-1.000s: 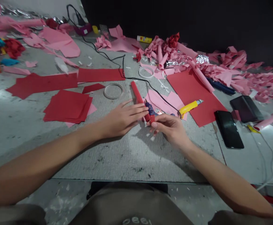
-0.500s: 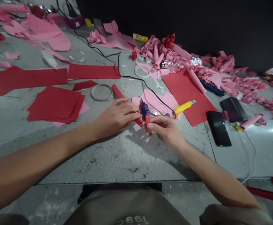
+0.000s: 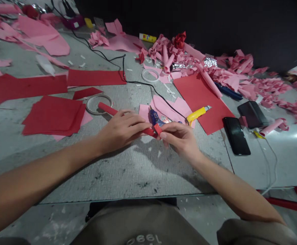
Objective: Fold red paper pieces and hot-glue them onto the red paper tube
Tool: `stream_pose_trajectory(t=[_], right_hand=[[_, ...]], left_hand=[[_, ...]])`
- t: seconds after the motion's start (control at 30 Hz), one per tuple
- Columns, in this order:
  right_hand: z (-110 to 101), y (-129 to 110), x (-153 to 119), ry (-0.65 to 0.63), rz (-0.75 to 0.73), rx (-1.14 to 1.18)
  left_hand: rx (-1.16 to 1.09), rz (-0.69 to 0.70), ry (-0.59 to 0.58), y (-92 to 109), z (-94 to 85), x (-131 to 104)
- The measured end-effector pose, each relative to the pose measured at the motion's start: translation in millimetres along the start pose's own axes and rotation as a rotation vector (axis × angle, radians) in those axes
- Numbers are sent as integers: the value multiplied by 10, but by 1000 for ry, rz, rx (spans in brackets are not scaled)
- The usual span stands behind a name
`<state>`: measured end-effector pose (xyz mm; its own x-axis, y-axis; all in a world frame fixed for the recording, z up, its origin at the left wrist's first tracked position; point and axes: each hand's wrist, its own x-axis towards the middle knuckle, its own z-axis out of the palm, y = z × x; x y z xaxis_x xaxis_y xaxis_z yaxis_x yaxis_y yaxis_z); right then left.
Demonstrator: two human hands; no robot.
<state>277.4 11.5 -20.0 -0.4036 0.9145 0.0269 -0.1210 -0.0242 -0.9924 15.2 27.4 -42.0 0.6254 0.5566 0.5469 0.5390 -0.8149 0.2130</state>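
As the red roll (image 3: 107,109) lies under my open left hand (image 3: 121,131), I see its long axis slant rightward, close to my right hand (image 3: 181,140), whose grip pinches a small red piece (image 3: 158,128).

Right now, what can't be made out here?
Head view:
Middle of the red tube, covered by the left hand.
Part of the blue tool, behind the right hand.
Print on the glue stick, too small.
End of the leftmost red paper, cut off by the picture's edge.
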Motion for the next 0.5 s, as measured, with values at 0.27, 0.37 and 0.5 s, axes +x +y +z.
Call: stream_pose_trajectory(t=[0.27,0.37,0.5], right_hand=[[28,36,9,75,-69,-19],[46,20,-1,134,-98,-88],[54,-27,-23,143,-128,-187]], left_hand=[[26,6,24,93,-4,12],[39,-23,25,128,-2,5],[58,-53,25,143,-4,-10]])
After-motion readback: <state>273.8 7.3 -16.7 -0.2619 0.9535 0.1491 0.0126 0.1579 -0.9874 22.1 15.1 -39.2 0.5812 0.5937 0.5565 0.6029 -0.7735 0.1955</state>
